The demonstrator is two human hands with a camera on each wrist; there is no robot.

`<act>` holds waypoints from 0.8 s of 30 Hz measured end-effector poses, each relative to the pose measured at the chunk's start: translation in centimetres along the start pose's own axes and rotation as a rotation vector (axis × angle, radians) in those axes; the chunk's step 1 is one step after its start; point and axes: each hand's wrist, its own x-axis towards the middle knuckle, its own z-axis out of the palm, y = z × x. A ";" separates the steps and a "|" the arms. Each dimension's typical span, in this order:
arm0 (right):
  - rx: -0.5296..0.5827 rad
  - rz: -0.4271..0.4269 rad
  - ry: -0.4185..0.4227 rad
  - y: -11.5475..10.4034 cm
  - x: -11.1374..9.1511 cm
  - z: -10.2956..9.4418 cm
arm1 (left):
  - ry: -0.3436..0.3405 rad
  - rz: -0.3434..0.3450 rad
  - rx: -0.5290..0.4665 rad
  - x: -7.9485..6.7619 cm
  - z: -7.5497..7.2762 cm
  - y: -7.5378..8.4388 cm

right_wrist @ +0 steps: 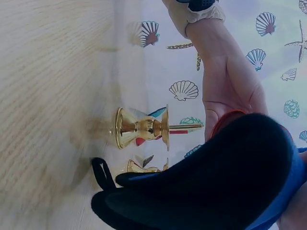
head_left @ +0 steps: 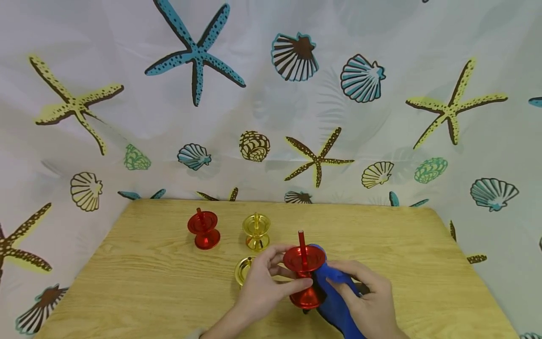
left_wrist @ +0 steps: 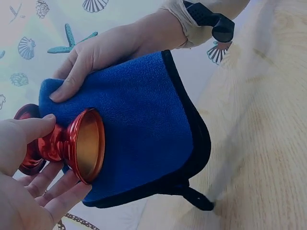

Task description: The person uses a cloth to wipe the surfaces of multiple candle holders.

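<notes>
My left hand (head_left: 262, 285) grips a shiny red candle holder (head_left: 308, 258) around its waist, upright with its thin spike pointing up, above the table. In the left wrist view the holder's hollow underside (left_wrist: 91, 146) faces the cloth. My right hand (head_left: 374, 301) pinches a folded blue cloth (head_left: 336, 303) with black edging, thumb on the near face. The cloth lies right beside the holder's base and overlaps it in the right wrist view. A black loop (left_wrist: 199, 199) hangs from the cloth's corner.
A second red candle holder (head_left: 207, 240) stands at the back left of the wooden table (head_left: 148, 282). Right of it is a gold one (head_left: 257, 242). Another gold one (head_left: 241, 271) is partly hidden behind my left hand. A shell-and-starfish curtain (head_left: 271, 103) hangs behind.
</notes>
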 end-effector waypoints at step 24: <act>0.061 0.643 0.078 4.2 4.9 -0.6 | 0.340 0.084 0.362 -2.6 -10.9 1.0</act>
